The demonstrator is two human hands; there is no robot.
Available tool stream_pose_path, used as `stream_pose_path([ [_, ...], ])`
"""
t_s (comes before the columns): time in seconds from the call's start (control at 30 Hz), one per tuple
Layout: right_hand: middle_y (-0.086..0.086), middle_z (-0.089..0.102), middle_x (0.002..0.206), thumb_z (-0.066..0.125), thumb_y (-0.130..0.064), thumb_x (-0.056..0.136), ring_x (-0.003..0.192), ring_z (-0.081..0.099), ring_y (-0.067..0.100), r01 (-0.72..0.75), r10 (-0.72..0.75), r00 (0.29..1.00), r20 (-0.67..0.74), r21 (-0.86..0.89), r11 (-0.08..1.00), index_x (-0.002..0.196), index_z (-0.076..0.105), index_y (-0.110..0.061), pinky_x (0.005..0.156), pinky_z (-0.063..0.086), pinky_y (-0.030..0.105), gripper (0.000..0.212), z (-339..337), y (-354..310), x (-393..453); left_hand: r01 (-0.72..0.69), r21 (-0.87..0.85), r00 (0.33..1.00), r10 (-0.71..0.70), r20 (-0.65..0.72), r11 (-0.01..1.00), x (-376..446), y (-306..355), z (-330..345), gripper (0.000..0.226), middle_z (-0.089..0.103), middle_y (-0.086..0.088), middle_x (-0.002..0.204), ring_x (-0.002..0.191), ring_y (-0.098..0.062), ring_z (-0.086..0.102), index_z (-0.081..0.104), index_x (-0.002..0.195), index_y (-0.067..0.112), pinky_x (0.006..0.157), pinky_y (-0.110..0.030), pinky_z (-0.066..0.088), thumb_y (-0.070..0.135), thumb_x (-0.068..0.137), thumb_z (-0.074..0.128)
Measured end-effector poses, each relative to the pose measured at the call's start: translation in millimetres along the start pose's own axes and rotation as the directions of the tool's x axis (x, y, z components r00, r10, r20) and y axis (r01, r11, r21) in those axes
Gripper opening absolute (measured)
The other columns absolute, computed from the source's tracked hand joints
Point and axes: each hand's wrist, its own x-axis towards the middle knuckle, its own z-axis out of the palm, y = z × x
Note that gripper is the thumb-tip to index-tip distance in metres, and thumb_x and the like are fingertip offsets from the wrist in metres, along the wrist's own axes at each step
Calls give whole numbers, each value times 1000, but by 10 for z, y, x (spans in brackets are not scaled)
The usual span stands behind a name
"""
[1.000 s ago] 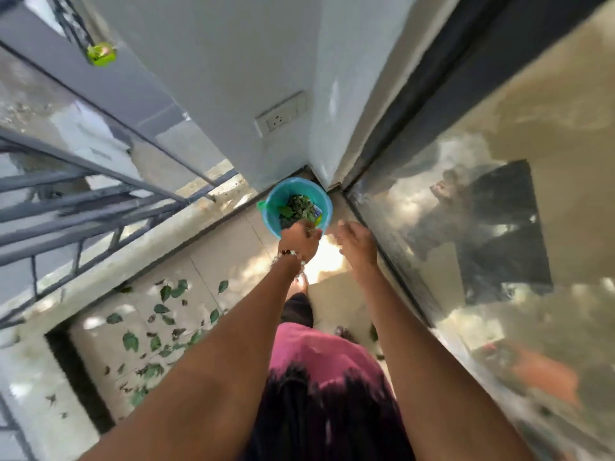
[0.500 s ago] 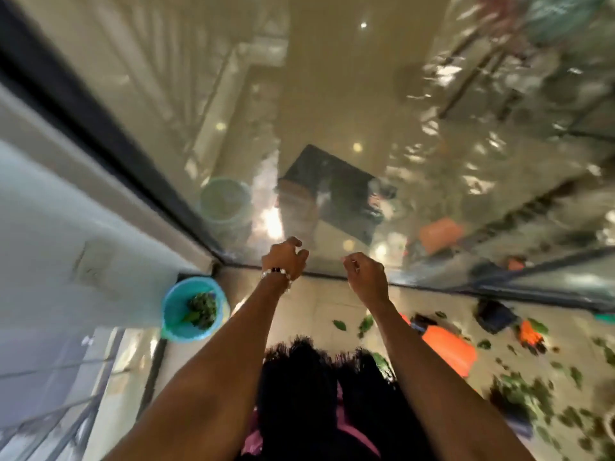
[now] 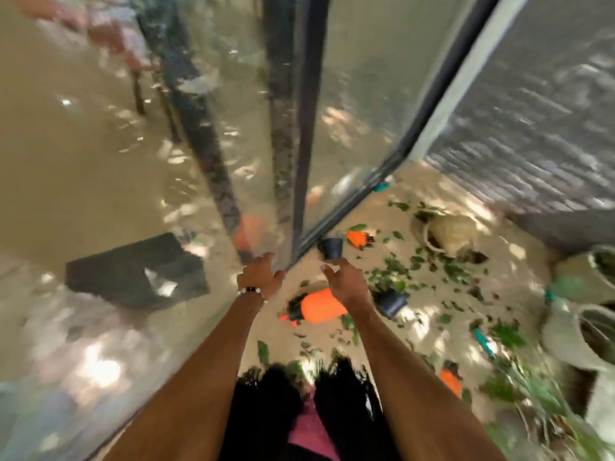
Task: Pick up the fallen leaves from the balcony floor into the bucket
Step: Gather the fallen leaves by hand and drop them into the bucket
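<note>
Balcony floor (image 3: 429,314) littered with leaves (image 3: 389,271) (no legible writing); hands empty

We see the plants (image 3: 529,390) at lower right smeared by motion blur, and our right hand (image 3: 346,281) hides part of the orange sprayer (image 3: 319,307).

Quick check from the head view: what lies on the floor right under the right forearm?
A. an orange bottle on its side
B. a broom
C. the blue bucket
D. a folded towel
A: an orange bottle lies on its side on the tiled floor just beneath the right forearm, with fallen leaves scattered beyond it; no bucket shows in this view.
</note>
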Motion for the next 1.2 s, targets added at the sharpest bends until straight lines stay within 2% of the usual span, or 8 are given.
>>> stream_pose_path([
  [0.17,19,65,117,52,-48,95,113,59,36,-175,187,970,-157,89,981,125,58,-8,92,45,39,51,-444,477,134,-209,114,976,199,91,971,322,813,172,54,53,-13,135,124,-33,50,46,138,17,100,-44,43,40,91,59],
  [0.33,15,66,115,45,-58,94,110,59,37,-325,345,913,-219,126,937,127,55,-14,88,50,43,56,-643,799,213,-363,161,926,336,172,918,683,1455,280,48,56,-9,135,124,-31,52,51,134,16,97,-40,45,36,91,60],
  [0.5,15,70,103,49,-56,92,97,65,34,-452,490,815,-308,189,872,120,57,-16,81,53,40,50,-1002,1026,243,-462,188,874,408,266,867,962,2030,412,47,56,-13,132,122,-34,52,51,131,15,98,-46,45,37,91,60],
  [0.6,16,71,102,52,-53,93,98,65,35,-490,552,745,-374,255,834,123,56,-12,79,52,39,51,-1190,1230,247,-533,199,830,463,310,822,1006,2410,466,50,54,-13,134,124,-35,50,47,138,16,99,-43,43,35,93,58],
  [0.77,18,70,103,49,-61,90,100,65,35,-544,649,667,-367,356,760,126,55,-11,79,52,39,62,-1389,1571,308,-594,170,788,525,323,787,1090,2971,616,51,57,-8,134,122,-32,53,46,140,20,96,-42,46,33,93,58],
  [0.87,19,71,100,49,-59,91,99,65,36,-540,646,661,-382,355,763,126,54,-9,78,51,40,61,-1525,1860,368,-594,155,787,530,317,789,1148,3272,809,51,61,-7,128,118,-32,55,49,137,22,95,-46,47,35,89,61],
  [1.03,20,65,117,50,-55,93,109,60,37,-521,633,687,-357,366,771,130,52,-6,85,47,39,62,-1979,2482,572,-605,199,783,529,327,771,1159,3931,1168,53,56,-10,132,123,-33,50,43,141,20,95,-42,46,34,93,58],
  [1.2,22,68,106,54,-54,91,105,62,36,-494,638,697,-327,425,758,124,54,-5,84,46,38,59,-2577,3244,717,-591,258,792,488,368,764,1087,4635,1669,53,56,-13,131,121,-34,52,42,141,18,93,-41,45,33,93,57],
])
